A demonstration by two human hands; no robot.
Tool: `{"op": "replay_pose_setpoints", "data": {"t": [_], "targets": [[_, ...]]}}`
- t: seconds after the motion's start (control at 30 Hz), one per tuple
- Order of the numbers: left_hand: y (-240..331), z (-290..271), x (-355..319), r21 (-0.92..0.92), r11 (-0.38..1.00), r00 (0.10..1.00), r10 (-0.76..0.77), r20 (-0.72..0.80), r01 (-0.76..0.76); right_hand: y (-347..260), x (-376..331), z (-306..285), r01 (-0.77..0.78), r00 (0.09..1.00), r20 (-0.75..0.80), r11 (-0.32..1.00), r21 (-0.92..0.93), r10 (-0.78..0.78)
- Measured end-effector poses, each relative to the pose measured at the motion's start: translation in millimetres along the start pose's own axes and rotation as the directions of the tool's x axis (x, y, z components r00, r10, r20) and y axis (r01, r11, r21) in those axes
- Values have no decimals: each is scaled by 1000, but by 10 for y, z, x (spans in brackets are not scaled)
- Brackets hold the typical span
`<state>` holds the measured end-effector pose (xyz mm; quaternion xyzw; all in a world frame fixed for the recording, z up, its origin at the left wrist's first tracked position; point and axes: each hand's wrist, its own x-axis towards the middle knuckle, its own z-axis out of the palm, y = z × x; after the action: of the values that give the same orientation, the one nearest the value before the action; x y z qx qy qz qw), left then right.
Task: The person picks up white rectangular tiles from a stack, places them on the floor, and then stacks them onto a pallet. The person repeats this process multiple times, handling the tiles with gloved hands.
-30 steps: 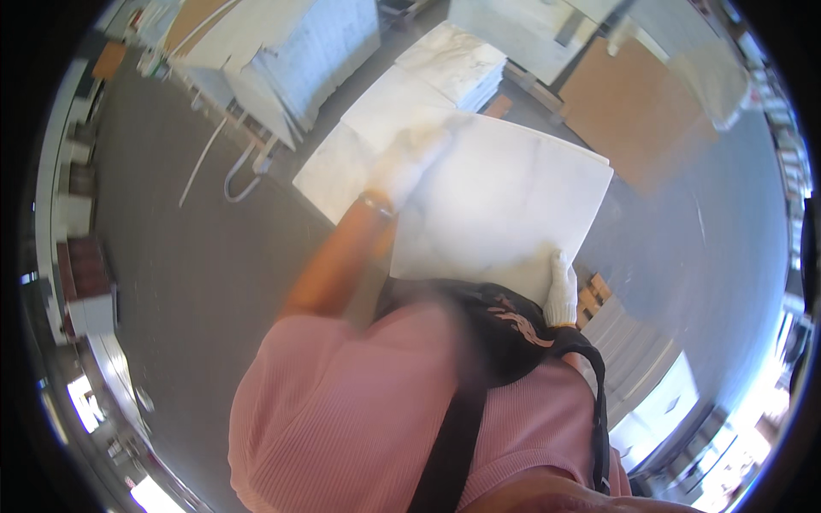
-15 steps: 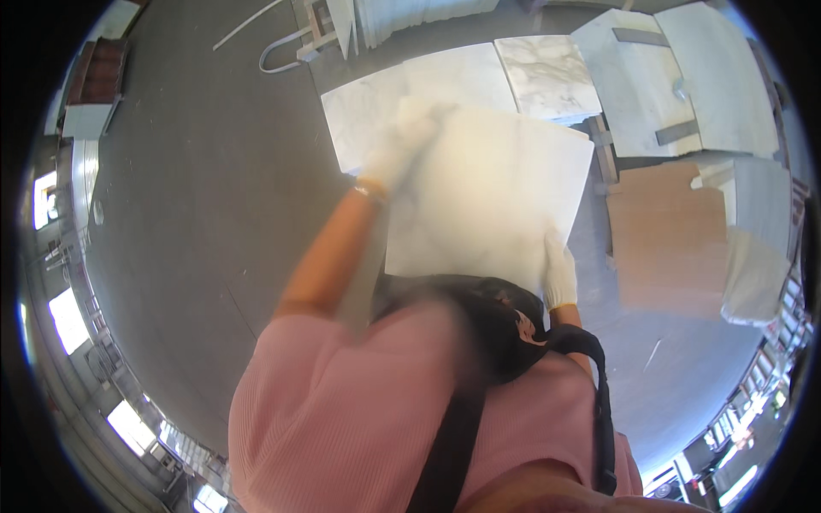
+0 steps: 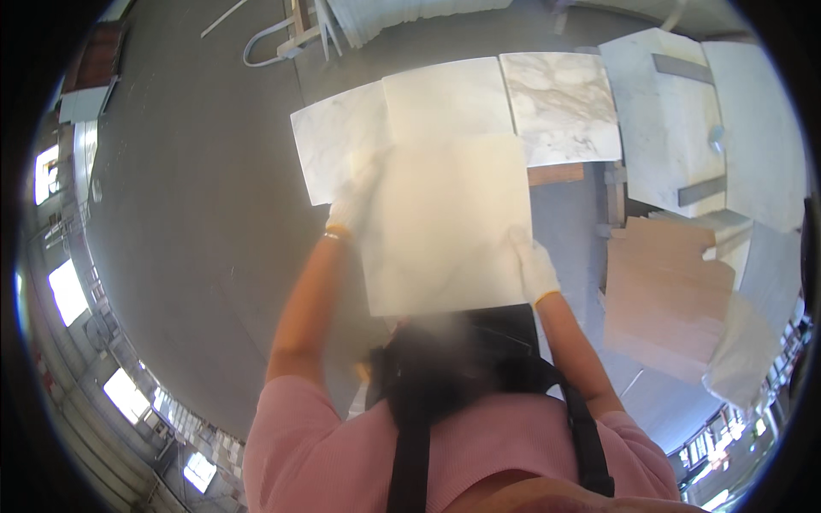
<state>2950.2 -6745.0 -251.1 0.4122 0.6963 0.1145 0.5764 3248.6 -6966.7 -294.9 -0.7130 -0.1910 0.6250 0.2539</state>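
A square, pale marble tile (image 3: 445,231) lies across the middle, in front of my body, with its far part over a row of other tiles. My left hand (image 3: 354,198), in a white glove with a yellow cuff, grips its left edge; the fingers are partly blurred. At the right edge, my gloved right hand (image 3: 533,263) has its thumb on top and the other fingers mostly hidden. Beyond are a grey-veined tile (image 3: 329,141) on the left, a plain whitish one (image 3: 449,98) in the middle and a brown-veined one (image 3: 564,103) on the right.
Large pale slabs (image 3: 658,111) with dark strips lie at the far right. Nearer, brown cardboard (image 3: 663,291) covers another stack beside clear plastic wrap (image 3: 744,350). A frame with a curved bar (image 3: 265,51) stands at the far left on the grey floor (image 3: 188,214).
The held tile has turned and come nearer to me and to the left, baring more of the tiles behind. My right hand now sits higher along its edge. The whole view has shifted too.
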Motion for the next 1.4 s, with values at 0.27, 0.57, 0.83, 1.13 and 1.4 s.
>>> {"op": "replay_pose_setpoints", "data": {"t": [0.27,0.57,0.83,1.13,1.4], "targets": [[-339,400,1499,-1,999,992,38,-121,-38,-652,1374,-313,-27,998,-59,990,-139,19],[-44,623,2547,131,991,967,4,-253,30,-854,2591,-420,-74,994,-95,985,-155,59],[-197,581,2944,324,942,971,-11,-238,90,-828,2775,-320,6,997,-77,1000,26,-4],[301,-311,2609,477,878,999,-14,-43,33,-747,2721,-301,16,997,-69,994,-109,-24],[-945,422,1887,367,919,983,-175,51,145,-522,2820,-340,140,990,11,966,-219,-141]]}}
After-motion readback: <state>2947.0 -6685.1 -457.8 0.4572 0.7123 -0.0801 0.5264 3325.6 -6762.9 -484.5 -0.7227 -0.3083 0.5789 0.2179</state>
